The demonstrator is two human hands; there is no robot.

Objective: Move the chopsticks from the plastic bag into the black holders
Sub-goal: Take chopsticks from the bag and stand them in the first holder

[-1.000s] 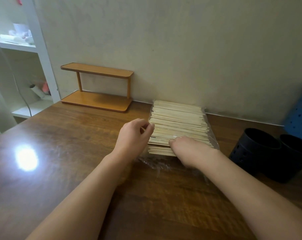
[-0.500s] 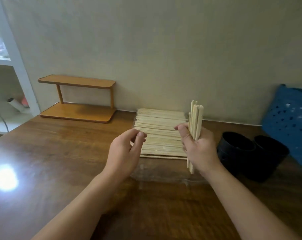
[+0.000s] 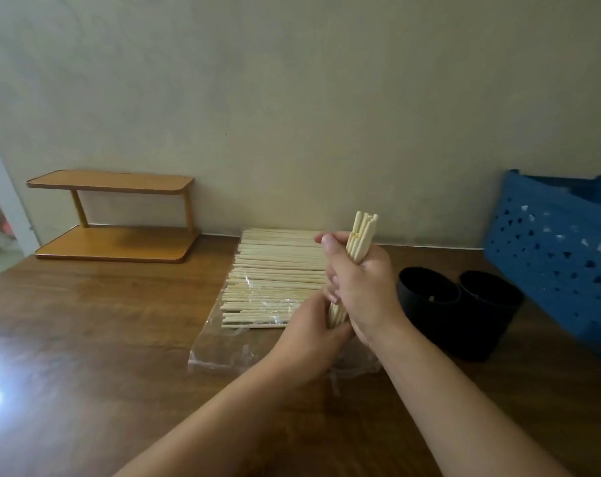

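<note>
My right hand grips a bundle of pale chopsticks upright above the table. My left hand cups the bundle's lower ends from the left. Behind both hands a flat stack of chopsticks lies on a clear plastic bag. Two round black holders stand to the right: the nearer holder and the farther holder, side by side and touching. A pale speck shows inside the nearer one.
A two-tier orange wooden shelf stands against the wall at the back left. A blue perforated basket sits at the right, behind the holders. The brown wooden table has a bright light glare at its left edge.
My right hand lifted a bundle of chopsticks off the stack and turned it upright. My left hand moved right and now holds the bundle's lower ends.
</note>
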